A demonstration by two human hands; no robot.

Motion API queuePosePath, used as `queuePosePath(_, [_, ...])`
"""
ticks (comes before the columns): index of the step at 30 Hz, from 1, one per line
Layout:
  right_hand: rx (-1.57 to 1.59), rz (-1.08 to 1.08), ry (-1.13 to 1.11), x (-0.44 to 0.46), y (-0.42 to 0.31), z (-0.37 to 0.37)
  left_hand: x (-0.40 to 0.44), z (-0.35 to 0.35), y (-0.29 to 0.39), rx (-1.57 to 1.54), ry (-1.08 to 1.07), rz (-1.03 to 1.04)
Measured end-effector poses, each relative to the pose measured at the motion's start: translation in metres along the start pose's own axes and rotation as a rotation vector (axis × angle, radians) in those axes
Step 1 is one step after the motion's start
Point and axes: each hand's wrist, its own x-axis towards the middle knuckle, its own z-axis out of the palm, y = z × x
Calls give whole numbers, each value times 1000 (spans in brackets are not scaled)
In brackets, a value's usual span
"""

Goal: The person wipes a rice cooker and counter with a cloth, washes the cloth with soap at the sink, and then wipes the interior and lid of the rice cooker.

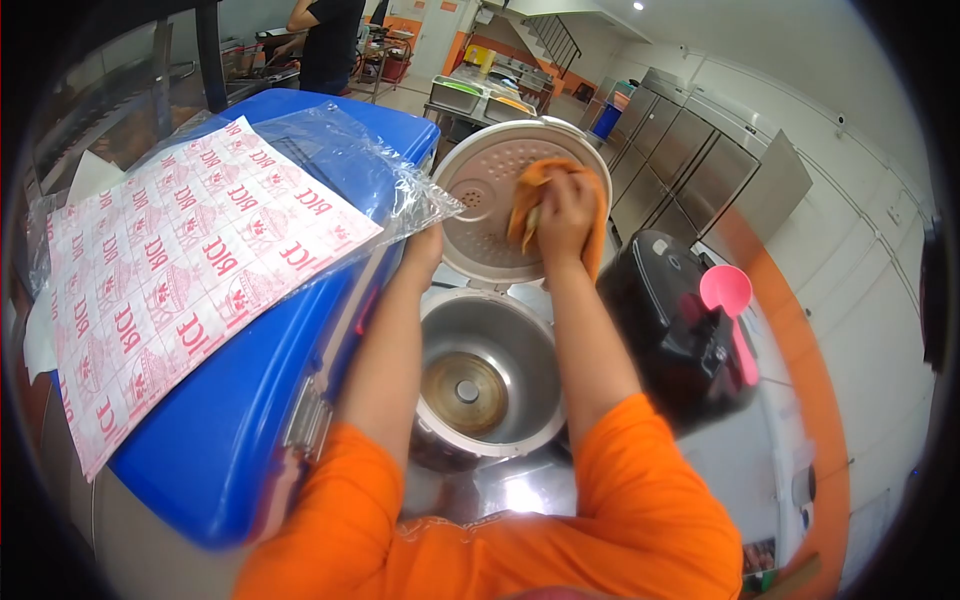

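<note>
The rice cooker lid [490, 225] is raised on its hinge, its dimpled inner face towards me. My right hand [567, 210] presses a bunched orange cloth [527, 205] against the right part of that face. At the lid's left edge is my left hand [427, 250]; its fingers are hidden by the lid and a clear plastic sheet, so their grip does not show. Below, between my forearms, the rice cooker [540, 375] stands open without an inner pot, and its brownish heating plate [480, 400] shows at the bottom.
On the left, patterned paper sheets [190, 270] and plastic [340, 150] lie over a large blue box [220, 440]. A black rice cooker [650, 300] stands on the right with a pink ladle [727, 290] on top. Behind are steel fridges [690, 150] and a person [330, 45].
</note>
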Motion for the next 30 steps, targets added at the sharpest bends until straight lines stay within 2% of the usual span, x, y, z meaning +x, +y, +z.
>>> queuePosePath(3, [-68,39,112,13,-14,16,-4,1,2,23,24,-15])
queuePosePath(4, [5,-49,-79,4,-21,23,-4,1,2,28,35,-35])
queuePosePath(6, [30,-41,-455,-25,-41,23,10,-10,-12,18,39,-87])
queuePosePath(7, [22,-28,-455,-34,-42,13,7,-10,-9,25,29,-96])
queuePosePath(9, [57,-71,-946,-50,-38,-6,3,-7,-6,-31,-14,-75])
queuePosePath(10, [46,-59,-945,-57,-33,-15,3,-5,-6,6,-17,7])
queuePosePath(13, [196,-66,-1081,-68,-14,-31,0,-4,-3,36,4,-71])
queuePosePath(15, [350,243,-1263,-60,-10,-31,3,-5,-9,5,-11,-70])
queuePosePath(17, [553,625,-1338,-43,-23,-35,9,-10,-16,19,-13,-13])
queuePosePath(19, [94,-160,-859,-42,-29,-19,6,-8,-11,-36,-11,-85])
queuePosePath(20, [-40,-234,-810,-44,-34,-16,8,-6,-9,37,26,-22])
queuePosePath(21, [-33,-231,-822,-47,-32,-18,9,-6,-11,119,59,32])
queuePosePath(22, [261,376,-1120,-49,-27,-23,8,-7,-14,124,58,16])
queuePosePath(24, [555,1017,-1335,-59,-20,-34,12,-8,-14,140,39,13])
queuePosePath(25, [403,688,-1297,-73,-17,-40,10,-7,-9,131,38,11])
queuePosePath(28, [207,233,-1246,-75,-12,-39,6,-7,-7,35,16,-96])
queuePosePath(29, [129,1,-1161,-69,-15,-29,11,-7,-11,25,24,-93])
queuePosePath(30, [30,-217,-1041,-61,-19,-20,22,-8,-23,113,54,2])
